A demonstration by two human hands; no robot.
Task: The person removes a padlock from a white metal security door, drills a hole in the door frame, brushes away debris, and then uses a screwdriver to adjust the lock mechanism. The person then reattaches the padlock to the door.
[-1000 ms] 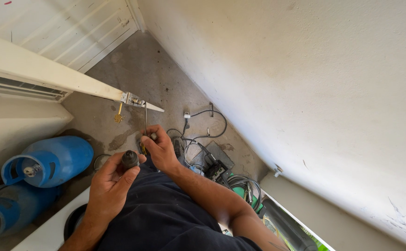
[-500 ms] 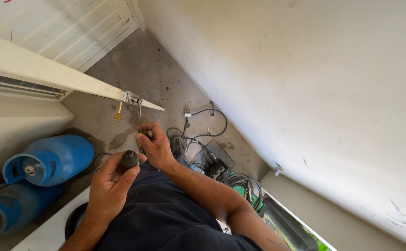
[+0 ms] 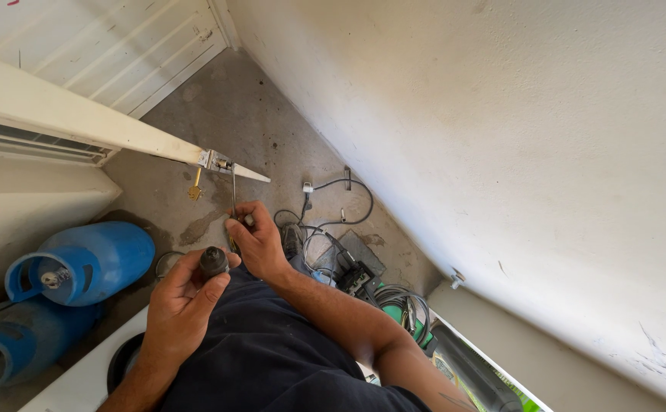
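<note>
- Left hand (image 3: 180,305): fingers closed around a dark knob (image 3: 213,262), held above the lap in front of the body.
- Right hand (image 3: 256,240): fingers pinched on a thin metal rod (image 3: 233,200) that runs up toward the bracket (image 3: 215,161) at the end of a white bar (image 3: 81,122).
- A brass key (image 3: 195,187) hangs just below the bracket, left of the rod.
- Two blue gas cylinders (image 3: 81,263) lie on the concrete floor (image 3: 264,114) at the left, one behind the other, near the left hand.
- Grey cables (image 3: 340,200) loop on the floor beyond the right hand; a dark tool (image 3: 356,275) and a green coil (image 3: 413,317) lie beside the right forearm, against the wall (image 3: 462,114).
- A white appliance (image 3: 81,374) with a round black opening sits under the left wrist.
- Nothing stands between the hands and the bracket.
- Against the earlier frames: both hands keep their holds; the right hand sits slightly lower on the rod, and the scene is otherwise unchanged.
</note>
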